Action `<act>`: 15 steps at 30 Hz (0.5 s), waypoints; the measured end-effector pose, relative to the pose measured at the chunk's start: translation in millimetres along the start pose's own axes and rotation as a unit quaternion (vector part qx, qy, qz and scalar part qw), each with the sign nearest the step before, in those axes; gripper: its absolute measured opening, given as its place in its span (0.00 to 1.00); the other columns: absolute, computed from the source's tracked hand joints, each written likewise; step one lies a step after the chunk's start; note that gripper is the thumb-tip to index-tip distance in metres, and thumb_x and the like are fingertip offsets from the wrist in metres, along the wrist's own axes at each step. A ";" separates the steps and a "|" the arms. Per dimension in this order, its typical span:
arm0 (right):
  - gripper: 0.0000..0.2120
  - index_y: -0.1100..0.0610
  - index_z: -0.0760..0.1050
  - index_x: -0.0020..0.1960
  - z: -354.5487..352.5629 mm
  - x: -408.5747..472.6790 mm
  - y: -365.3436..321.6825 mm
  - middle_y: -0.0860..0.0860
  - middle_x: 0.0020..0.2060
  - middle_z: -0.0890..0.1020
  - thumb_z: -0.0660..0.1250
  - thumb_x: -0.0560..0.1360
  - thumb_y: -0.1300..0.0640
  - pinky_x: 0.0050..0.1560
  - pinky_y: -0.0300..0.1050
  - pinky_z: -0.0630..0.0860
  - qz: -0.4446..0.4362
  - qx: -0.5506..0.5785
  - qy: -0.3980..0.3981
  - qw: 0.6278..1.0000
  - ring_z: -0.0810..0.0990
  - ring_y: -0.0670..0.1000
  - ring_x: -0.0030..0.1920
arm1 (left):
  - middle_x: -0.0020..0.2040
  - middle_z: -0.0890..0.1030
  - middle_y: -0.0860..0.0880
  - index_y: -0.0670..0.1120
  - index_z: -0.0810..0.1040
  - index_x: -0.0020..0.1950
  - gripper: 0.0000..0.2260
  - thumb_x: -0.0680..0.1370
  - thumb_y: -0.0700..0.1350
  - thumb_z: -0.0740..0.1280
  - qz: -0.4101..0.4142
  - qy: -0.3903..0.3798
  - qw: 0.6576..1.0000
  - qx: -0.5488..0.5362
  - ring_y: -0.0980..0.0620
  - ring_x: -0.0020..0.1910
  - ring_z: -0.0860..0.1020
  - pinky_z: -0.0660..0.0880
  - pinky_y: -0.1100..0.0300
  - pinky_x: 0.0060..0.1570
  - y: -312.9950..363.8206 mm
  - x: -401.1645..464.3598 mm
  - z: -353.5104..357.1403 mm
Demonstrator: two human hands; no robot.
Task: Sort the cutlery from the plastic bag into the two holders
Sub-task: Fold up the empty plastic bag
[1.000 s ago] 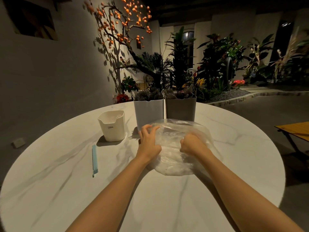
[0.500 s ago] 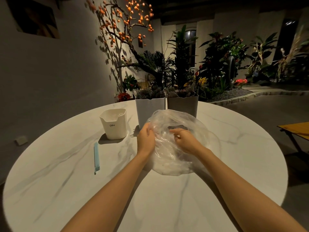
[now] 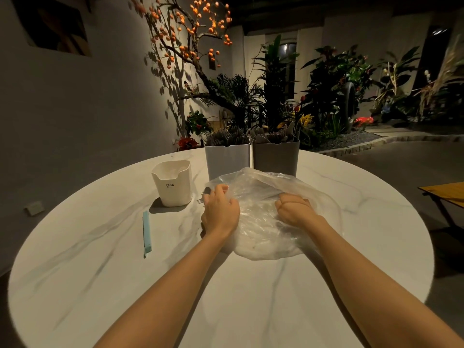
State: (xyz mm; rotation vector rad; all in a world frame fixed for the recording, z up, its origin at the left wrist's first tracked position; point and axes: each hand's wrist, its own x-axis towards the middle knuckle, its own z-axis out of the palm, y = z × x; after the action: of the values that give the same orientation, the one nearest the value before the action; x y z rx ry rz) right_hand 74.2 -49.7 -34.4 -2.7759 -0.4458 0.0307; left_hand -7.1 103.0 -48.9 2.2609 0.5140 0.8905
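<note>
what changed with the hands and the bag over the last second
Half a second ago both hands had lifted the plastic bag and pulled its mouth open; now it lies flattened on the table. The left hand grips its left edge, the right hand is fisted on it. A dark fork now shows beyond the left fingers. Holders, white cup and blue stick stayed put.

Café or restaurant courtyard: marble table (image 3: 226, 310), stocked cutlery holders (image 3: 251, 162), decorative garden planting (image 3: 334, 91).
</note>
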 end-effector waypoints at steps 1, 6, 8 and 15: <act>0.19 0.57 0.69 0.68 -2.1 -0.8 -1.3 0.55 0.69 0.71 0.51 0.81 0.54 0.71 0.50 0.60 -0.014 -0.012 -0.001 1.000 0.68 0.57 0.68 | 0.66 0.69 0.47 0.46 0.67 0.68 0.18 0.77 0.42 0.62 0.036 0.015 0.999 0.027 0.48 0.63 0.66 0.70 0.53 0.58 -0.7 -1.7 0.4; 0.16 0.59 0.77 0.56 -3.1 -0.6 -2.0 0.57 0.64 0.75 0.52 0.80 0.59 0.66 0.47 0.65 -0.063 0.008 0.007 0.998 0.71 0.58 0.64 | 0.59 0.64 0.47 0.49 0.66 0.64 0.29 0.67 0.35 0.71 0.290 0.108 0.947 0.085 0.48 0.55 0.64 0.72 0.52 0.56 -10.0 1.3 1.4; 0.18 0.63 0.73 0.64 -4.5 -6.4 -1.5 0.58 0.67 0.72 0.52 0.82 0.58 0.66 0.44 0.64 -0.058 0.024 -0.033 0.997 0.70 0.58 0.66 | 0.55 0.67 0.46 0.48 0.66 0.61 0.24 0.68 0.34 0.69 0.371 0.116 0.920 0.055 0.48 0.51 0.68 0.72 0.55 0.55 -8.8 1.1 2.4; 0.23 0.65 0.65 0.71 -1.4 -21.8 -18.7 0.60 0.71 0.68 0.51 0.83 0.51 0.69 0.47 0.61 -0.085 0.000 -0.093 0.992 0.67 0.58 0.70 | 0.52 0.78 0.47 0.47 0.66 0.64 0.11 0.82 0.45 0.59 0.169 -0.122 0.978 0.009 0.48 0.47 0.79 0.77 0.57 0.47 -7.2 -5.2 7.5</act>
State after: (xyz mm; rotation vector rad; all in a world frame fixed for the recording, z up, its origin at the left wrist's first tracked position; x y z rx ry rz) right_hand 47.9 -40.1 -27.7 -2.7367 -0.7277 0.2509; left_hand -6.2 102.1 -60.5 2.4735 0.0256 0.7512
